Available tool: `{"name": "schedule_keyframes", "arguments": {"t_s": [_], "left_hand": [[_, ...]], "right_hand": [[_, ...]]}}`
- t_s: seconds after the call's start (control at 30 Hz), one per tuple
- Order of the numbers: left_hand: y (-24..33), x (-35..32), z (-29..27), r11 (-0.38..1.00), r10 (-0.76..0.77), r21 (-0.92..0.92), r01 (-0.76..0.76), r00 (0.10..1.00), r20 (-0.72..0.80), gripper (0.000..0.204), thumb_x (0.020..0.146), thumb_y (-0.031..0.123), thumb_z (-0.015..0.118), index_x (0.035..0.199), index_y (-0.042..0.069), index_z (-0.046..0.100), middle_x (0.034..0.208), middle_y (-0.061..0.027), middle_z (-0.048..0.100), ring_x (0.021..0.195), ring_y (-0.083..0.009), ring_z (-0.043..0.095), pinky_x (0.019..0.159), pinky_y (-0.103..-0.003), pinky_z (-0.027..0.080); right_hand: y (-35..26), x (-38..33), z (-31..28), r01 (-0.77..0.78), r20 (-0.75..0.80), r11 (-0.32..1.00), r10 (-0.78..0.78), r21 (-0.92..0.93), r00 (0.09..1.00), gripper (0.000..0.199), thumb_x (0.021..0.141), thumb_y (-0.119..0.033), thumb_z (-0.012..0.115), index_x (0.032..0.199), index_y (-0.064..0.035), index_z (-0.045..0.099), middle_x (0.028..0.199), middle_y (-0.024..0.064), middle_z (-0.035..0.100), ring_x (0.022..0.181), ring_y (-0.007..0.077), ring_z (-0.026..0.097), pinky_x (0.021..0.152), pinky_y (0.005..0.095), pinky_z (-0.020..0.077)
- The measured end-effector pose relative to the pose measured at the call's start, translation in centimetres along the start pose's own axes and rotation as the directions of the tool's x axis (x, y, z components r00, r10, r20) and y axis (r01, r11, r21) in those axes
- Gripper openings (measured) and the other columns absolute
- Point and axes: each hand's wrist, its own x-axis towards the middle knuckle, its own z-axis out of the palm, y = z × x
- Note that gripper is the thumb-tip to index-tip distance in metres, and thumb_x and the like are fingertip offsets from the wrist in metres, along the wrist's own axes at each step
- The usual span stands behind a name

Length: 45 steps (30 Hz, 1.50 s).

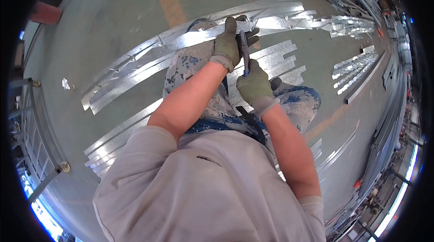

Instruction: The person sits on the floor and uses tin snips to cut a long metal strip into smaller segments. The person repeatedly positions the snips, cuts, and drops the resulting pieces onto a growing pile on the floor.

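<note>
My left hand (pixel 227 45), in a green-grey glove, is closed about a long, shiny metal strip (pixel 187 40), its thumb lying over the metal and its fingers partly hidden. In my right hand (pixel 254 83), gloved alike, is a pair of tin snips (pixel 244 48) with dark jaws and a bit of blue handle showing. The jaws point away from me, beside my left fingers and up against the strip. Whether they are parted cannot be made out. More metal strips (pixel 276 63) lie beneath and beyond my hands.
My camouflage-clad knees (pixel 298 104) are bent on either side of the work. Another stack of strips (pixel 124 129) lies at the left. Short cut pieces (pixel 355 70) and long metal profiles (pixel 391 106) are at the right. A wheeled metal frame (pixel 43 138) stands far left on the green floor (pixel 108 20).
</note>
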Motion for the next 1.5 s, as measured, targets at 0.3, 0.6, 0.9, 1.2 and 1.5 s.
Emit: {"name": "schedule_keyframes", "arguments": {"t_s": [0.3, 0.6, 0.9, 1.2, 1.5], "left_hand": [[-0.1, 1.6, 1.4, 0.998, 0.01, 0.068, -0.009, 1.0, -0.016, 0.071, 0.116, 0.067, 0.044, 0.16, 0.011, 0.05, 0.141, -0.0273, 0.072, 0.119, -0.046, 0.072, 0.104, -0.059, 0.058], [-0.8, 1.8, 0.6, 0.993, 0.028, 0.119, -0.026, 0.999, -0.017, 0.067, 0.118, 0.062, 0.04, 0.157, 0.009, 0.053, 0.139, -0.026, 0.072, 0.119, -0.0435, 0.072, 0.105, -0.056, 0.058], [-0.9, 1.7, -0.3, 0.985, 0.045, 0.171, -0.036, 0.998, -0.048, 0.058, 0.119, 0.055, 0.047, 0.152, 0.009, 0.058, 0.132, -0.0267, 0.073, 0.11, -0.0378, 0.075, 0.101, -0.049, 0.063], [-1.4, 1.6, -0.3, 0.974, 0.025, 0.226, -0.006, 0.996, -0.082, 0.055, 0.119, 0.054, 0.049, 0.147, 0.009, 0.061, 0.114, -0.023, 0.079, 0.095, -0.0345, 0.075, 0.087, -0.047, 0.063], [-1.4, 1.2, 0.2, 0.937, -0.013, 0.34, 0.077, 0.983, -0.186, 0.063, 0.114, 0.065, 0.053, 0.128, 0.005, 0.067, 0.096, -0.016, 0.078, 0.08, -0.0285, 0.069, 0.071, -0.045, 0.056]], "right_hand": [[-3.0, 0.5, -3.8, -0.072, -0.126, 0.957, 0.037, -0.281, 0.991, 0.054, 0.099, -0.018, 0.066, 0.144, 0.0114, 0.057, 0.14, 0.0309, 0.07, 0.124, 0.0404, 0.076, 0.101, 0.0485, 0.0623], [-3.1, -0.1, -4.5, -0.143, -0.038, 0.971, 0.139, -0.19, 0.99, 0.055, 0.1, -0.017, 0.068, 0.148, 0.0047, 0.051, 0.145, 0.0296, 0.067, 0.132, 0.0442, 0.072, 0.108, 0.0541, 0.0577], [-0.1, -0.3, -4.1, -0.006, 0.103, 0.999, 0.0, 0.051, 0.995, 0.082, 0.091, -0.036, 0.076, 0.159, -0.0016, 0.048, 0.136, 0.0302, 0.071, 0.124, 0.0428, 0.074, 0.107, 0.0486, 0.058], [2.0, -0.4, -3.3, 0.05, 0.055, 0.98, -0.061, 0.191, 0.997, 0.085, 0.089, -0.05, 0.078, 0.155, -0.0019, 0.054, 0.139, 0.0274, 0.07, 0.129, 0.0425, 0.071, 0.11, 0.0472, 0.0574], [-1.6, -1.6, -3.8, -0.111, 0.061, 0.994, 0.11, 0.016, 0.992, 0.072, 0.095, -0.037, 0.075, 0.153, -0.0027, 0.049, 0.14, 0.0291, 0.067, 0.127, 0.0442, 0.072, 0.107, 0.0506, 0.0593]]}}
